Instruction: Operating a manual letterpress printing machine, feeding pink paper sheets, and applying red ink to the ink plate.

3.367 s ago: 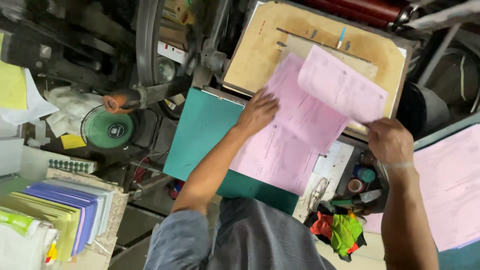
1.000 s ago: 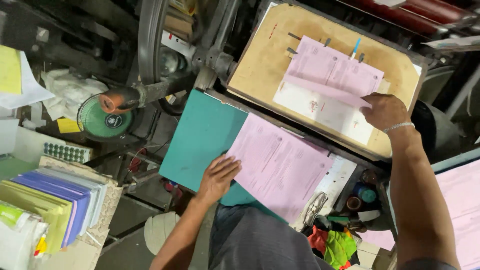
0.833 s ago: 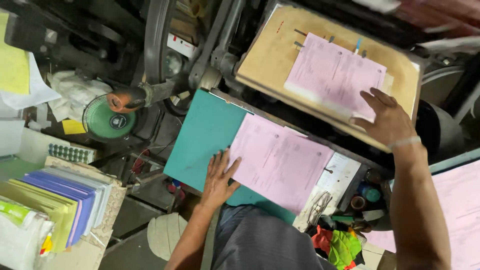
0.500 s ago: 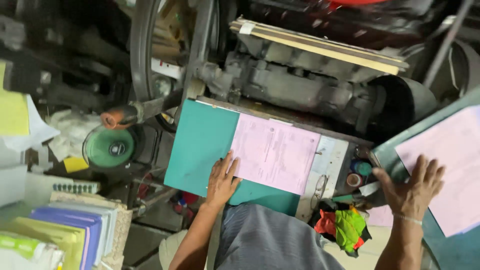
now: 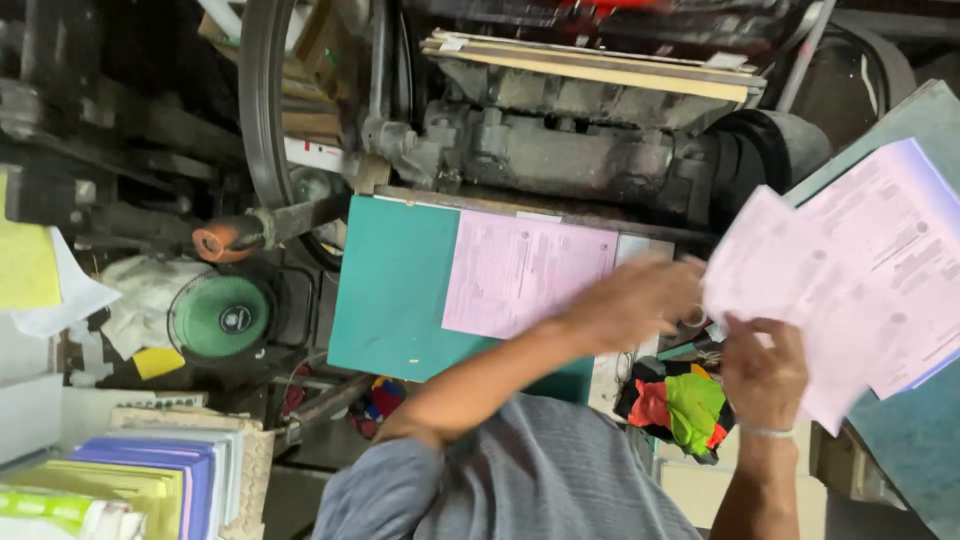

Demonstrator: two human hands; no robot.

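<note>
Head view: right hand (image 5: 765,365) pinches a loose pink sheet (image 5: 770,300) beside the pink stack (image 5: 890,270); blurred left hand (image 5: 630,300) reaches across, grip unclear, above the teal surface (image 5: 390,290).

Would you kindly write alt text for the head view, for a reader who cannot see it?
A person's right hand grips a pink printed sheet over a pink stack, the blurred left hand reaching toward it. More pink sheets lie on a teal board before a printing press.

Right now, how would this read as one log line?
left hand: reaching, blurred | right hand: lifting pink sheet | pink stack: on teal board
</note>
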